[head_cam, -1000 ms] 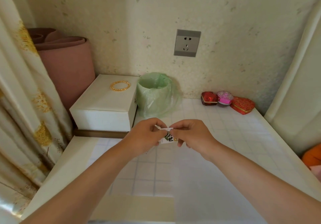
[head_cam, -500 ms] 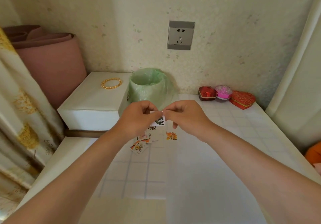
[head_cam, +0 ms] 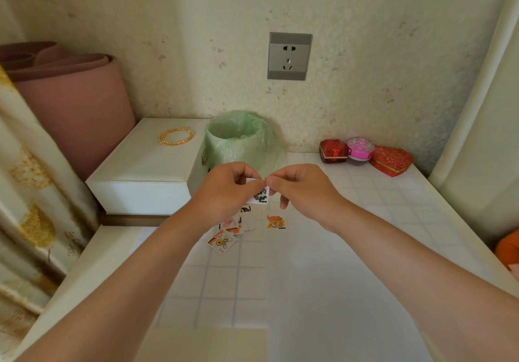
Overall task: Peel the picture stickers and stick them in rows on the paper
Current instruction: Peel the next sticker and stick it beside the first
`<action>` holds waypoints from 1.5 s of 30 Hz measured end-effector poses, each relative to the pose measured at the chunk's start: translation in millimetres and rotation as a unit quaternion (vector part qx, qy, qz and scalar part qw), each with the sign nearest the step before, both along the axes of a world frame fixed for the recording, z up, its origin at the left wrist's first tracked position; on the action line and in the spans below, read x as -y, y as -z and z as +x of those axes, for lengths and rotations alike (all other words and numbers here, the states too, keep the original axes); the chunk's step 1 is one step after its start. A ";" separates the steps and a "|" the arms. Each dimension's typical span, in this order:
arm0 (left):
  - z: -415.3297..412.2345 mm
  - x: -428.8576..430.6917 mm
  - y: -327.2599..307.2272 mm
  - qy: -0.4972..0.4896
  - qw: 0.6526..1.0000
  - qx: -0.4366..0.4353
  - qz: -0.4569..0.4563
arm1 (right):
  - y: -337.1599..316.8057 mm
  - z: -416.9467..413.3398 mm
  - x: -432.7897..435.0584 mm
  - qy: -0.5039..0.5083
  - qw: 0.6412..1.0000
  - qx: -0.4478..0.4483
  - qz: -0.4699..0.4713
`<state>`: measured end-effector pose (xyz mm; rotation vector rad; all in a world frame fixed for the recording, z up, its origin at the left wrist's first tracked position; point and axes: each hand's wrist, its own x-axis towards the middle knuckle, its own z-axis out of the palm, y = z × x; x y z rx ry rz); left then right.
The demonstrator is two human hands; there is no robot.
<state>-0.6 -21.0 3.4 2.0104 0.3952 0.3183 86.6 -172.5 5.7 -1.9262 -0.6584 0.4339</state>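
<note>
Bin [head_cam: 238, 142] lined with a green bag stands at the wall, contents not discernible; the white box [head_cam: 146, 170] beside it carries gold bangles [head_cam: 176, 136] on its lid. Left hand [head_cam: 224, 190] and right hand [head_cam: 297, 190] meet above the worktop [head_cam: 365, 221], each grip pinching the top edge of one picture sticker [head_cam: 261, 196], partly hidden by fingers. Loose stickers [head_cam: 223, 240] lie below, some overlapped, an orange sticker [head_cam: 276, 222] nearby; a pale sheet [head_cam: 202, 344] is cut off at the bottom.
</note>
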 end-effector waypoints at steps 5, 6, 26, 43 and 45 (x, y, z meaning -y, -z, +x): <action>0.7 0.9 0.0 -0.016 0.999 -0.002 -0.043 | -2.8 0.0 1.7 0.001 0.994 -0.095 0.049; -0.1 0.5 -0.8 -0.017 0.998 -0.003 -0.057 | -4.0 1.0 2.9 -0.004 0.993 -0.105 0.051; -7.0 0.6 -3.8 0.042 0.999 -0.029 -0.018 | -3.4 -2.1 8.3 -0.045 0.992 0.113 -0.035; -9.4 -4.2 -2.6 0.055 0.997 -0.016 -0.046 | -9.4 -6.2 10.9 -0.058 0.997 0.048 -0.002; -8.9 0.3 1.2 0.004 0.999 0.022 -0.032 | -8.8 -6.0 9.5 -0.043 0.998 0.038 0.017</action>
